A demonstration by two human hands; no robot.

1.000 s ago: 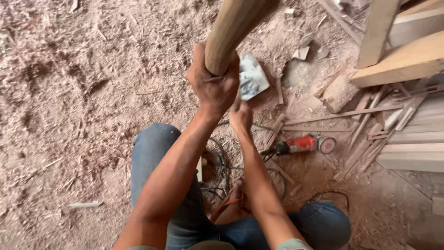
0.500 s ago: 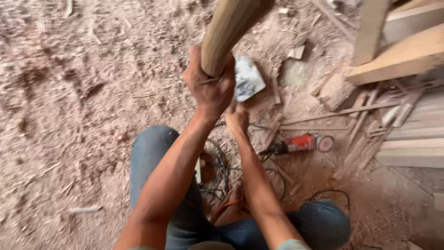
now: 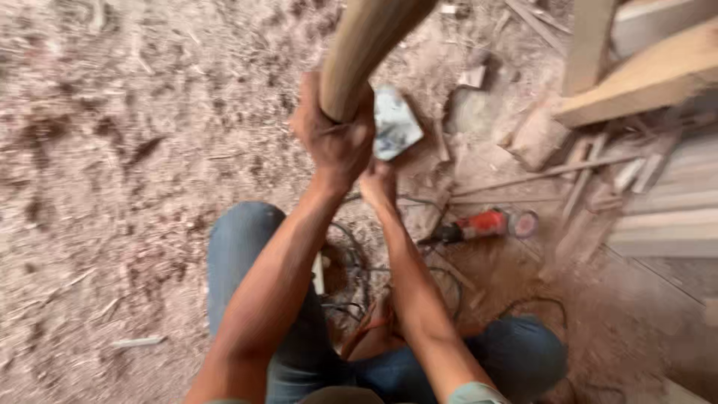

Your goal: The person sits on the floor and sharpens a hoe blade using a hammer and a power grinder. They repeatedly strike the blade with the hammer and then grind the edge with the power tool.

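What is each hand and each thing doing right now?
Left hand: wrapped round the wooden pole.
Wooden pole: tilted, held.
Right hand: on the grey sanding pad, which it presses to the pole.
Angle grinder: lying on the sawdust floor, untouched.

A thick, round wooden pole (image 3: pixel 366 52), smooth and pale tan, slants from the top edge of the view down toward the person's knees. Its upper part runs out of sight at the top; its lower part is wrapped by the left hand (image 3: pixel 334 135), fingers closed around it. Just beside and below, the right hand (image 3: pixel 378 185) presses a crumpled grey-white sheet of sandpaper (image 3: pixel 394 124) against the right side of the pole. The sheet is creased and roughly square, and it touches the wood near the gripping hand.
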